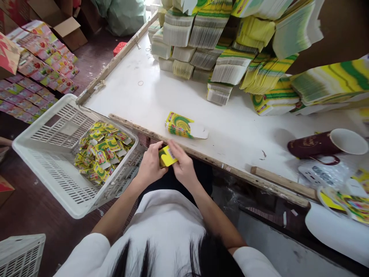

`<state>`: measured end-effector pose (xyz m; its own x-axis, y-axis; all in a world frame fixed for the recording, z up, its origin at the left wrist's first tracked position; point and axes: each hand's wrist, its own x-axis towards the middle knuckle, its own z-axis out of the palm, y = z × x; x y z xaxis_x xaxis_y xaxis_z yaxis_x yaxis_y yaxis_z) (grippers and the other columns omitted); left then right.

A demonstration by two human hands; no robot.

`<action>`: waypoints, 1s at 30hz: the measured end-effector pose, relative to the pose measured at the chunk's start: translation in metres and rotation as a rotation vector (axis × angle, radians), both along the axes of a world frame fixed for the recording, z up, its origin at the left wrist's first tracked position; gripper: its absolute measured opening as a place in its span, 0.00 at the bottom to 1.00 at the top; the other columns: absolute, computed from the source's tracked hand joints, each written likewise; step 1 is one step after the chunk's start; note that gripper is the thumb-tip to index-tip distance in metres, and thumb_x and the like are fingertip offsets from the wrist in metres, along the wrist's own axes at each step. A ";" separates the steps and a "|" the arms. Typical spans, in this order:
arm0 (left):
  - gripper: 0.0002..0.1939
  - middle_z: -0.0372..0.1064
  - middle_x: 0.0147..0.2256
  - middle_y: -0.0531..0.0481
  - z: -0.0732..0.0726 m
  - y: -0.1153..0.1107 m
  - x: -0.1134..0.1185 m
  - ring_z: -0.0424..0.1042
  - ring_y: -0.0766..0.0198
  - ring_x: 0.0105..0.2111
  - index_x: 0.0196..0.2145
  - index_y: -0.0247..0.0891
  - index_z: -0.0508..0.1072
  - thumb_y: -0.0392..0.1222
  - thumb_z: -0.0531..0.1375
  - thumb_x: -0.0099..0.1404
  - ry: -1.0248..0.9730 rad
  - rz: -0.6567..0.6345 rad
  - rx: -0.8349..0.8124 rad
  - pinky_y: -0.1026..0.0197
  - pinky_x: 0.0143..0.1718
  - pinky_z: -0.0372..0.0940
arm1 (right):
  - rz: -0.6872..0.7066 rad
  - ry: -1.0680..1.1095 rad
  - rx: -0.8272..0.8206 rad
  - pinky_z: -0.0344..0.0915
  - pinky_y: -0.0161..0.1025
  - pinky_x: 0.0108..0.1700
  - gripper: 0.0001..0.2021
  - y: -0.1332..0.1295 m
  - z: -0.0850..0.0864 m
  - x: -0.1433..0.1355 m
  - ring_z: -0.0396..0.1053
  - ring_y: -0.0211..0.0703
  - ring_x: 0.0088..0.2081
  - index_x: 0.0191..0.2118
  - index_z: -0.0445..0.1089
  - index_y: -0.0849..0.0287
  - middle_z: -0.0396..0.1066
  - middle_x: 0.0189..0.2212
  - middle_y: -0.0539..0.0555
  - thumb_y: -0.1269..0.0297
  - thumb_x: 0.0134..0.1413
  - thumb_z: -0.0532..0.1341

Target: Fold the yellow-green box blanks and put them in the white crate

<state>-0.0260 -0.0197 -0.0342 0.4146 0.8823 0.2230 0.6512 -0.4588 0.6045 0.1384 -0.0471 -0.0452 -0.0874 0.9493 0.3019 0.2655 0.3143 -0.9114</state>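
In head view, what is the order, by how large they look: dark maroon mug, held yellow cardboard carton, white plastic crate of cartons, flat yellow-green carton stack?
1. White crate
2. Maroon mug
3. Yellow-green stack
4. Held yellow carton

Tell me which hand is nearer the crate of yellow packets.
The left hand is nearer, just beyond the crate's rim; the right hand is farther, on the left hand's far side.

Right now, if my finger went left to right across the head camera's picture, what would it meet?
White crate, left hand, small yellow box, right hand, dark red mug.
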 end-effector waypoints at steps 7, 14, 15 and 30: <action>0.25 0.70 0.44 0.46 0.019 0.003 -0.020 0.72 0.55 0.45 0.49 0.40 0.68 0.44 0.69 0.55 0.050 0.080 0.005 0.55 0.46 0.69 | 0.129 -0.196 0.042 0.62 0.51 0.64 0.27 0.002 -0.002 0.015 0.52 0.55 0.69 0.69 0.55 0.49 0.40 0.73 0.57 0.65 0.66 0.56; 0.26 0.72 0.44 0.47 0.024 0.007 -0.016 0.74 0.57 0.43 0.49 0.41 0.70 0.49 0.70 0.54 0.052 0.051 0.032 0.57 0.45 0.69 | 0.229 -0.151 0.099 0.65 0.50 0.61 0.11 0.016 0.012 0.035 0.62 0.53 0.64 0.48 0.77 0.52 0.61 0.64 0.59 0.66 0.61 0.62; 0.26 0.72 0.44 0.46 0.025 0.007 -0.014 0.74 0.56 0.44 0.49 0.41 0.70 0.49 0.69 0.55 0.057 0.063 0.044 0.57 0.45 0.69 | 0.195 -0.121 0.090 0.65 0.50 0.61 0.11 0.017 0.012 0.032 0.63 0.54 0.63 0.47 0.77 0.53 0.63 0.63 0.60 0.67 0.60 0.64; 0.52 0.59 0.60 0.27 0.014 0.020 -0.137 0.57 0.32 0.62 0.63 0.30 0.58 0.58 0.72 0.48 0.293 0.756 0.148 0.31 0.61 0.50 | -0.451 -0.472 -0.034 0.63 0.61 0.56 0.20 0.076 -0.015 0.054 0.67 0.61 0.51 0.57 0.67 0.62 0.72 0.47 0.65 0.66 0.59 0.61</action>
